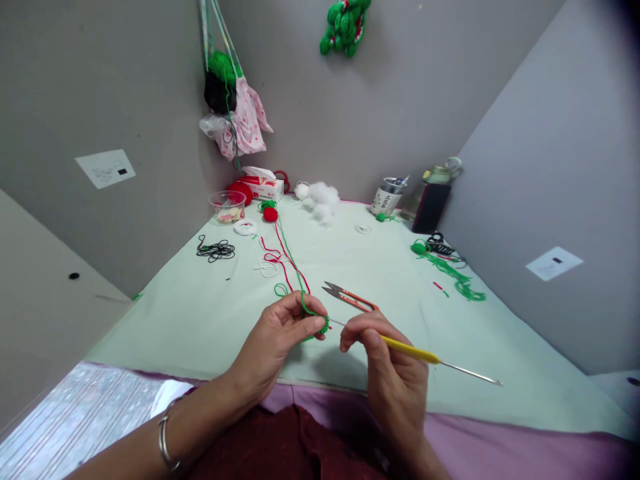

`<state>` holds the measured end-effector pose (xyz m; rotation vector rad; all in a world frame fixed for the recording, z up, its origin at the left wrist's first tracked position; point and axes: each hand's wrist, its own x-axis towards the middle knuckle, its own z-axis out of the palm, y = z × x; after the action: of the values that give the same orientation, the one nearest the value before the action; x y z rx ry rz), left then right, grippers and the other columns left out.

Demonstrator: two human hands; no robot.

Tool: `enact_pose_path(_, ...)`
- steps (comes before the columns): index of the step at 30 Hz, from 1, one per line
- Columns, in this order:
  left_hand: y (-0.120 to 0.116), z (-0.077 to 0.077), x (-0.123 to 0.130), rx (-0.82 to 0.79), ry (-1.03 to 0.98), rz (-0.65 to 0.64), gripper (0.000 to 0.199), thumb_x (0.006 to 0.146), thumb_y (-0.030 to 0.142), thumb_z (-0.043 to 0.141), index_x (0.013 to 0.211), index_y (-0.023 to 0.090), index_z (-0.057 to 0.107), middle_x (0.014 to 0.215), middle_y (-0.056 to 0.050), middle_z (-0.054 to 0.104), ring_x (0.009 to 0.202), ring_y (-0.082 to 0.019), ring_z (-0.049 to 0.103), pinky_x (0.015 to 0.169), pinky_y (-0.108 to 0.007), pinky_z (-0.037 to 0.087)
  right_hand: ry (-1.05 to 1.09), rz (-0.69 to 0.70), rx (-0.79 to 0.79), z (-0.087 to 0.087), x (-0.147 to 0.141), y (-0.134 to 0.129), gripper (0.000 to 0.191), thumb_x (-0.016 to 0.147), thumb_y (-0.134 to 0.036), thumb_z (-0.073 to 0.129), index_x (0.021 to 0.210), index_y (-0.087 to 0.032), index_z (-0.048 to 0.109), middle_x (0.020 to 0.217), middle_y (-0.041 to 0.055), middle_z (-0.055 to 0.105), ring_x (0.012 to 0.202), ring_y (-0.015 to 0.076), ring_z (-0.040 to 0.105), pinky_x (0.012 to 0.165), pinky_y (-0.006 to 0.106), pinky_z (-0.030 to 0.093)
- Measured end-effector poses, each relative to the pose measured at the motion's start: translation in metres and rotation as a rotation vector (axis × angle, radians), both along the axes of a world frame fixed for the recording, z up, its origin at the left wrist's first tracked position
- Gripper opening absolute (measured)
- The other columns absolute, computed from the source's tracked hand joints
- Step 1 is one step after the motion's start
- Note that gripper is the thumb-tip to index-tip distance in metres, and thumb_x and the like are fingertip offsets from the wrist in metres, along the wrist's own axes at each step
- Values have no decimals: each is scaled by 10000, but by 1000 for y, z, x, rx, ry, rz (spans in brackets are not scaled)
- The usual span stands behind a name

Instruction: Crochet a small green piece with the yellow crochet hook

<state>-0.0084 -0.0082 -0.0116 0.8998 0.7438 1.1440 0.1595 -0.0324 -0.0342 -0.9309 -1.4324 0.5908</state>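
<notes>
- Green crocheted piece (325, 326), lower centre of the frame: pinched between the thumb and fingers of my left hand (280, 330), its edge facing right, probably to leave the stitches reachable.
- Green strand (286, 239): ran from the upper centre-left of the table down to my left hand and passed over a finger, presumably to keep it taut.
- Hook (410, 349), right of lower centre: my right hand (393, 367) gripped it much like a pen, the yellow handle lying across the hand, which seemed to suit fine control. One metal end pointed at the piece; whether it had entered a stitch I could not tell.
- Snips (353, 298), just above my right hand: lay on the table with blades toward the left, apparently within easy reach.
- Red ball (270, 215), black cord (215, 249) and white stuffing (323, 200): sat toward the upper left and upper centre of the tabletop, away from my hands, which likely left me elbow room.
</notes>
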Motion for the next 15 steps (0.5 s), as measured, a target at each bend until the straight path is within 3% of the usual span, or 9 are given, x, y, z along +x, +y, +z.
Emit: enact_pose_path(15,3,-3,-3,1,9,-18,170,807,289,882,893,194,771,869,14,663,809,-130,613,800,-271,496,-41,-16,25,3,0,-2,273,1069,-240,533,881,-253,730,756,-29,692,769,141,646,758,279,508)
